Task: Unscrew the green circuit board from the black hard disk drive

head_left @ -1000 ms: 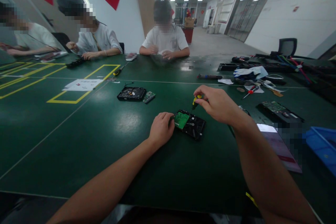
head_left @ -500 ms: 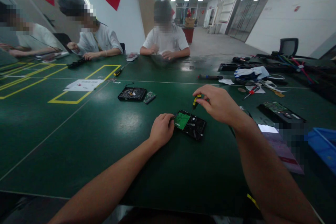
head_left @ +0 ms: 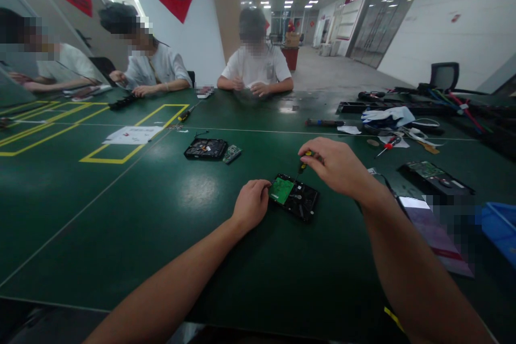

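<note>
A black hard drive (head_left: 300,200) with a green circuit board (head_left: 281,190) on top lies on the green table (head_left: 161,215) in front of me. My left hand (head_left: 250,205) is curled against the drive's left edge and steadies it. My right hand (head_left: 336,164) pinches the top of a small yellow-and-black screwdriver (head_left: 304,162), which stands almost upright with its tip on the drive's far side.
A second opened drive (head_left: 205,148) with a loose green board (head_left: 232,153) lies further back. Tools, cables and a white cloth (head_left: 387,115) crowd the right side, with another drive (head_left: 435,176) and a blue bin (head_left: 500,226). Three people sit along the far and left edges.
The camera tilted slightly, shifting the scene down. My right hand has turned a little on the screwdriver top; both hands and the drive stay in place.
</note>
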The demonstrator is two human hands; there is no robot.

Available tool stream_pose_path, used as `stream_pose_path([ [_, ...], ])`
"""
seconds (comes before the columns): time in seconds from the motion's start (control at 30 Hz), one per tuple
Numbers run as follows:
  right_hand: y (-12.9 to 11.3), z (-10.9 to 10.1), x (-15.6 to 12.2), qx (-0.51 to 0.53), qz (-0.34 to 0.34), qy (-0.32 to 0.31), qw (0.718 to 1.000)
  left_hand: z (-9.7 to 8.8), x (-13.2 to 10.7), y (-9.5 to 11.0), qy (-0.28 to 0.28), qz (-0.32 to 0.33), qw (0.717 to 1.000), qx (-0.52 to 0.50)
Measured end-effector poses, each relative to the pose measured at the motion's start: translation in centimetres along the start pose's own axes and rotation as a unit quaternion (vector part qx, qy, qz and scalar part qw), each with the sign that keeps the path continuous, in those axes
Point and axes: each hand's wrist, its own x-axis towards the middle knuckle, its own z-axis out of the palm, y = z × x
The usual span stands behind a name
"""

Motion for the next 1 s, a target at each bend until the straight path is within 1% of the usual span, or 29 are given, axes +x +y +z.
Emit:
stream_pose_path([
  [0.2,-0.14,-0.53,-0.18,0.010,0.022,-0.019,1.000,-0.10,0.06,-0.36,-0.004,-0.018,0.999,-0.027],
  [0.33,0.16,-0.41,-0.19,0.002,0.036,-0.016,0.999,-0.23,0.10,-0.40,0.001,-0.019,0.999,-0.036],
  [0.6,0.17,-0.06,-0.10,-0.081,0.059,0.009,0.995,-0.23,0.25,-0.13,-0.028,-0.048,0.998,-0.038],
  [0.67,0.24,-0.09,-0.13,-0.074,0.052,0.004,0.996,-0.35,0.27,0.06,-0.028,-0.048,0.998,-0.043],
  [0.8,0.24,-0.09,-0.18,-0.026,0.016,-0.004,1.000,-0.69,0.31,0.46,-0.027,-0.055,0.997,-0.046],
  [1.0,-0.16,0.22,-0.01,-0.009,0.008,0.003,1.000,-0.77,0.27,0.39,-0.028,-0.049,0.997,-0.047],
])
